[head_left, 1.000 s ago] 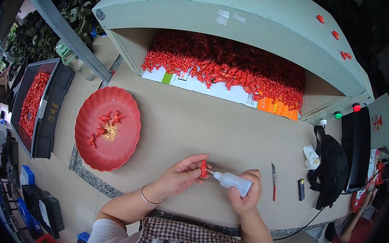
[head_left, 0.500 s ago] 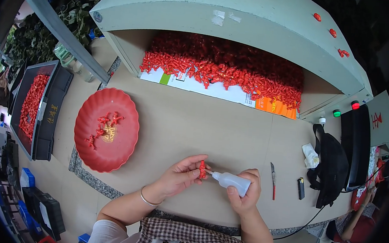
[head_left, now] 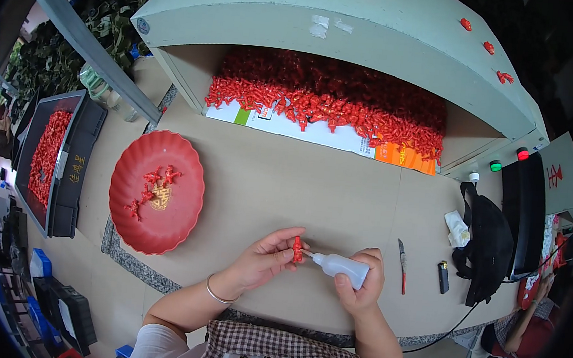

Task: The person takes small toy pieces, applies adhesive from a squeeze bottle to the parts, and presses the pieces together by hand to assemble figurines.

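Between the thumb and fingers of my left hand [head_left: 265, 256] is a small red plastic figurine [head_left: 298, 249], held upright. My right hand [head_left: 364, 281] grips a translucent white squeeze bottle [head_left: 344, 270], tilted so its thin nozzle points left. The nozzle's tip meets the figurine's side or comes very close; I cannot tell whether any liquid is coming out. To the left stands a round red scalloped plate [head_left: 136, 228], with several red figurines [head_left: 150, 176] lying in it.
Beyond my hands a pale green cabinet [head_left: 351, 43] holds a big heap of red pieces [head_left: 332, 105]. A craft knife [head_left: 402, 265], a lighter [head_left: 443, 277], crumpled tissue [head_left: 456, 229] and a black bag [head_left: 486, 252] lie right. A dark crate [head_left: 68, 168] of red pieces stands far left.
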The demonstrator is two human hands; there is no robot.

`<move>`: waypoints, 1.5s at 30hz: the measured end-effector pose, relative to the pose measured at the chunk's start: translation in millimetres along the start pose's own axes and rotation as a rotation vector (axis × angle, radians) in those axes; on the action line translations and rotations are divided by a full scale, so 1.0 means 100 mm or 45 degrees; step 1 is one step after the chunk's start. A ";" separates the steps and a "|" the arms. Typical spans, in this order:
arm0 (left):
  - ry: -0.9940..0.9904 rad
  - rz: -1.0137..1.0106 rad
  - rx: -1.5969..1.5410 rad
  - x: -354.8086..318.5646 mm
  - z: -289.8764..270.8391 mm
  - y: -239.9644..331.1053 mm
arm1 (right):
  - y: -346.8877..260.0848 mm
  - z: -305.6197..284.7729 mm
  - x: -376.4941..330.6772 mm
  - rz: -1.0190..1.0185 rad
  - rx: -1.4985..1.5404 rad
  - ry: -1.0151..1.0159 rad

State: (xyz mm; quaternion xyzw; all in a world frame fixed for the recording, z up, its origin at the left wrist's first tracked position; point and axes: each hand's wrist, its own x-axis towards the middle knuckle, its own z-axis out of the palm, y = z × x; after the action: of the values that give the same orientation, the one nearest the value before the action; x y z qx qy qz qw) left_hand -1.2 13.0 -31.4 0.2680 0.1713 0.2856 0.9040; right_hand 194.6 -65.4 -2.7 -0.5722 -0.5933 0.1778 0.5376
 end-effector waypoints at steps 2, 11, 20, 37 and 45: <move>0.003 -0.003 0.003 0.00 0.00 0.00 | 0.00 0.00 0.00 -0.014 -0.019 -0.007; -0.002 -0.007 -0.006 0.01 0.02 0.01 | 0.02 0.00 -0.01 -0.023 -0.033 -0.019; 0.008 -0.012 -0.013 0.00 0.01 0.00 | 0.00 0.01 0.00 -0.045 -0.044 -0.015; 0.045 -0.001 0.015 0.00 0.02 0.00 | -0.01 0.01 0.02 -0.045 -0.051 0.003; 0.047 0.005 0.030 0.01 0.03 0.02 | -0.03 0.02 0.04 -0.035 -0.059 0.029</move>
State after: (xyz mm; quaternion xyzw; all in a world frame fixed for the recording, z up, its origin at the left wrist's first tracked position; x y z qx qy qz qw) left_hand 0.0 13.2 -27.7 0.2737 0.1909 0.2903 0.8969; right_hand 192.8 -62.1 0.4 -0.5783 -0.5988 0.1500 0.5334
